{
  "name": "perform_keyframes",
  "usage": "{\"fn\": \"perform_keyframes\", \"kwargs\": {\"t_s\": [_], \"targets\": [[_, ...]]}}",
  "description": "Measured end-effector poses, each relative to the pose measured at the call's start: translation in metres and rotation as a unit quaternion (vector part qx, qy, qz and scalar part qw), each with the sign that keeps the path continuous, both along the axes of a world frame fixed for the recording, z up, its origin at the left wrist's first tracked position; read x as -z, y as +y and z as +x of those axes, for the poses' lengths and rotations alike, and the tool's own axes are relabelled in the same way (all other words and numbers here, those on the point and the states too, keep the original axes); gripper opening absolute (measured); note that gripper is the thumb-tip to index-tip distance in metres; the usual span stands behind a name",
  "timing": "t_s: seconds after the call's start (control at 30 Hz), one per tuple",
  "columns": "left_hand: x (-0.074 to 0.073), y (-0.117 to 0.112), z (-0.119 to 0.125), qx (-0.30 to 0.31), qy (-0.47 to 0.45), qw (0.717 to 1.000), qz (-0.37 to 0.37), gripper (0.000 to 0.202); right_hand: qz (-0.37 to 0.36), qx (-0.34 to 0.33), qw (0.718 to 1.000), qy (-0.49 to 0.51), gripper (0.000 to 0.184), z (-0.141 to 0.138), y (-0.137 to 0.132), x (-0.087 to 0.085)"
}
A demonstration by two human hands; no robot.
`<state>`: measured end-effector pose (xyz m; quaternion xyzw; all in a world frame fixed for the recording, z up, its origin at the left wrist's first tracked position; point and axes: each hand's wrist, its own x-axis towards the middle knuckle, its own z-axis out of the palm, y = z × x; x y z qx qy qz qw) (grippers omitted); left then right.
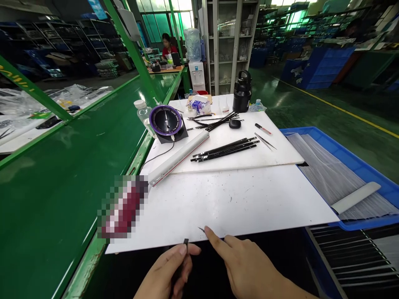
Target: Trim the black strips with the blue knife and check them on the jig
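Low in the head view, at the front edge of the white work board (243,199), my left hand (171,265) pinches a narrow black strip (186,241) between thumb and index finger. Only its short upper end shows; the rest is hidden by the hand. Just to the right, my right hand (246,261) is closed with the index finger stretched along dark tweezers (201,229). Their curved, pointed tip shows past the fingertip, over the board; the rest is hidden. The two hands are close but apart. Several black strips (224,149) lie further back on a white foam sheet (274,155).
A long white bar (181,158) lies slantwise beside a purple-rimmed round fan (166,121). Behind are a black flask (242,93), a black case (235,123), a marker (263,128) and other tweezers (265,141). A blue tray (346,226) stands right; a pixelated item (124,207) lies left.
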<state>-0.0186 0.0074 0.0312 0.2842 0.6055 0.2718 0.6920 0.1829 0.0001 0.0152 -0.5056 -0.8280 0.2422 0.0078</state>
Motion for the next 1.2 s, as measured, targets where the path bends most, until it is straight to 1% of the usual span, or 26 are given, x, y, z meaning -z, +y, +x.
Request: {"fn": "perform_keyframes", "kwargs": {"t_s": [0.1, 0.2, 0.3, 0.4, 0.63, 0.83, 1.07, 1.2], "targets": [[0.003, 0.0, 0.003, -0.007, -0.039, 0.999, -0.026, 0.05, 0.0, -0.026, 0.999, -0.032, 0.087, -0.003, -0.001, 0.001], [0.009, 0.002, 0.005, -0.003, -0.063, 0.996, -0.066, 0.052, 0.01, -0.03, 0.999, -0.034, 0.088, -0.005, -0.002, 0.003], [0.015, 0.004, 0.006, 0.023, -0.072, 0.993, -0.093, 0.053, 0.015, -0.031, 0.999, -0.027, 0.086, -0.006, -0.001, 0.003], [0.017, 0.006, 0.006, 0.042, -0.066, 0.993, -0.088, 0.053, 0.01, -0.038, 0.999, -0.019, 0.081, -0.007, 0.001, 0.002], [0.022, 0.005, 0.003, 0.047, -0.057, 0.995, -0.066, 0.047, -0.015, -0.048, 0.999, -0.017, 0.078, -0.011, 0.004, 0.0], [0.024, 0.004, 0.002, 0.06, -0.053, 0.996, -0.051, 0.043, -0.02, -0.056, 0.998, -0.032, 0.074, -0.012, 0.008, -0.005], [0.021, 0.004, 0.004, 0.058, -0.06, 0.995, -0.047, 0.047, 0.0, -0.067, 0.996, -0.065, 0.079, -0.018, 0.006, -0.004], [0.022, 0.005, 0.004, 0.056, -0.058, 0.995, -0.051, 0.049, 0.015, -0.071, 0.995, -0.072, 0.079, -0.021, 0.004, -0.005]]}}
